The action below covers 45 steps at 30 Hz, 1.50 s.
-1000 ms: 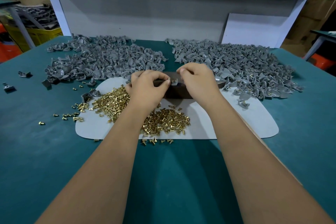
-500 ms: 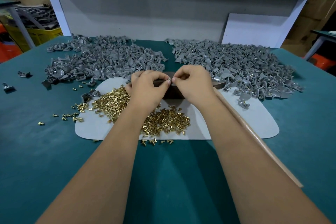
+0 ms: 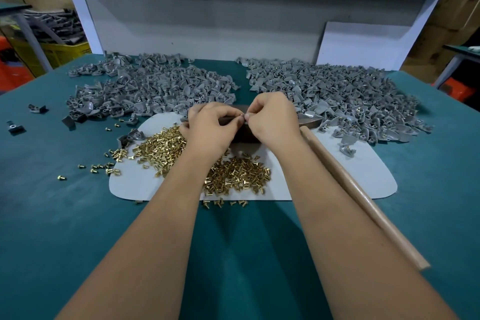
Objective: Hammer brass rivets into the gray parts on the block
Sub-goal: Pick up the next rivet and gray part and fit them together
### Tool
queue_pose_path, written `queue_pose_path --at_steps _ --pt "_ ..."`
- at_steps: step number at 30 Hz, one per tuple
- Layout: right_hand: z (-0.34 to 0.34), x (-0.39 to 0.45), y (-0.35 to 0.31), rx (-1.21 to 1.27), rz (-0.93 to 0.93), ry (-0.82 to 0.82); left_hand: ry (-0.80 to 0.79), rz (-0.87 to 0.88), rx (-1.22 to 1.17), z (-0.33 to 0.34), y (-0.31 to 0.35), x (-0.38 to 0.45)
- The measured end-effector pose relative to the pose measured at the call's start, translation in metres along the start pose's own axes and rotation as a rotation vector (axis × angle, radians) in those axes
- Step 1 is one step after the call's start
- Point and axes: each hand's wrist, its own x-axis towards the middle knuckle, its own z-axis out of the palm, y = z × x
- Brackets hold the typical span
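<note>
Rivets are fed one at a time: left hand [image 3: 211, 126] and right hand [image 3: 272, 119] meet fingertip to fingertip, pinching something tiny over the dark block [image 3: 245, 135], probably to seat it by touch. Loose brass rivets [image 3: 233, 174] lie just below, gray parts [image 3: 337, 91] heaped beyond, hammer handle [image 3: 361, 197] beside the right forearm, all within easy reach.

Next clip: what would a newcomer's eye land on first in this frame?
Two big heaps of gray parts, the left heap and the right heap, fill the far side of the teal table. Nearer, brass rivets glitter on a pale mat. At centre, the left hand and right hand pinch something tiny together over a dark block.
</note>
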Motion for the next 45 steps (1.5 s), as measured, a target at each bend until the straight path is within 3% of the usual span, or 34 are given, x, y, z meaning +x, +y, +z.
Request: queue_pose_path --at_steps 7,11,14,26,34,45 --pt "0.009 -0.007 0.014 0.158 -0.1 0.035 -0.002 0.005 -0.021 -0.002 0.0 0.0" --pt "0.001 -0.004 0.016 0.455 0.031 0.054 -0.013 -0.022 -0.064 -0.002 0.002 -0.001" --pt "-0.002 -0.002 0.017 0.54 0.084 0.058 -0.018 -0.023 -0.092 -0.003 0.002 -0.002" --pt "-0.001 -0.002 0.019 0.525 0.066 0.036 -0.012 -0.014 -0.056 -0.003 0.002 -0.002" --pt "0.004 -0.004 0.02 0.304 -0.083 0.015 -0.005 0.021 -0.013 -0.002 0.001 -0.001" --pt "0.005 0.003 0.012 0.105 -0.052 0.019 0.019 0.013 0.002 0.002 0.0 0.001"
